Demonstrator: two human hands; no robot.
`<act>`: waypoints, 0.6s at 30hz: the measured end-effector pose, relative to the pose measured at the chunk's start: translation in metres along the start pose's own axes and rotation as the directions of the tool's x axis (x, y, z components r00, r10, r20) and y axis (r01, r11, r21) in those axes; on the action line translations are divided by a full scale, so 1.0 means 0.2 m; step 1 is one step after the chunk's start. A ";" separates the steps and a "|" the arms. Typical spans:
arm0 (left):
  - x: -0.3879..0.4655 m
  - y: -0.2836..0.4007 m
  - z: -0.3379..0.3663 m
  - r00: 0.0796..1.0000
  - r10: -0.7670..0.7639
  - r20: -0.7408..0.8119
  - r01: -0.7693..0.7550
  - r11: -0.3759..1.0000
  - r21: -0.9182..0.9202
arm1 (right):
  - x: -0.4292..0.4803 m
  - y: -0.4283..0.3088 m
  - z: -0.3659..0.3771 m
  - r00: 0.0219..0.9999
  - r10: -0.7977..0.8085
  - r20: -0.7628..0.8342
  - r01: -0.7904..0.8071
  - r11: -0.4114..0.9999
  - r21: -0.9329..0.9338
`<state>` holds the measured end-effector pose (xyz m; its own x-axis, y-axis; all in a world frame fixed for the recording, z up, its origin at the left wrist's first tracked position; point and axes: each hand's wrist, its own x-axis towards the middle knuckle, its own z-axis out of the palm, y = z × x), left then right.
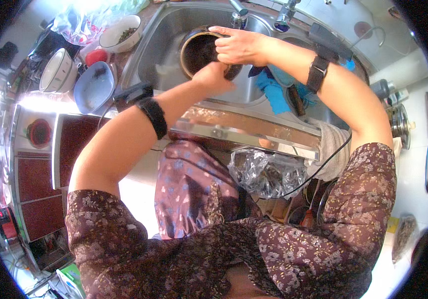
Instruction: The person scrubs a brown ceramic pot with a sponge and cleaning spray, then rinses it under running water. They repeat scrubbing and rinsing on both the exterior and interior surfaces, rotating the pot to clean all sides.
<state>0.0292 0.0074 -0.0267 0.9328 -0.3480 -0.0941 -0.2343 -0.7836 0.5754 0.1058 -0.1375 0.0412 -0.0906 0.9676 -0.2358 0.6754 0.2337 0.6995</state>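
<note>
A round, dark-interior pot [199,50] with a tan rim sits in the left basin of a stainless steel sink [154,48]. My left hand [216,76] grips its near right rim and is slightly blurred. Across the pot's right side lies my right hand [232,46], its index finger stretched along the far rim and the other fingers curled. Whether anything is inside those curled fingers is hidden. Beyond the hands, a faucet [239,18] stands at the basin's back edge.
At left on the counter are a blue dish [95,84], stacked white bowls [57,73], a red round object [96,56] and a bowl holding dark leafy bits [120,35]. Blue cloth [274,93] lies right of the basin. A grey towel [330,149] and clear plastic bag [268,173] hang below.
</note>
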 end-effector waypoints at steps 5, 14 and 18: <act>-0.01 -0.23 -0.14 0.918 0.285 0.276 -0.380 0.432 0.818 | -0.02 -0.02 0.00 0.997 0.035 -0.064 -0.029 0.995 0.096; 0.17 -0.35 -0.18 0.902 0.382 0.200 -0.127 -0.209 0.970 | -0.01 0.00 0.04 0.995 0.075 -0.065 -0.063 0.982 0.176; 0.08 -0.18 -0.14 0.984 0.120 0.132 -0.178 0.597 0.782 | -0.03 0.01 0.04 0.994 0.102 -0.032 -0.094 0.975 0.199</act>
<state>0.0592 0.0440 -0.0258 0.8536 -0.5042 -0.1309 -0.5198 -0.8088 -0.2751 0.1145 -0.1430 0.0387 -0.0447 0.9889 -0.1416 0.8132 0.1183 0.5699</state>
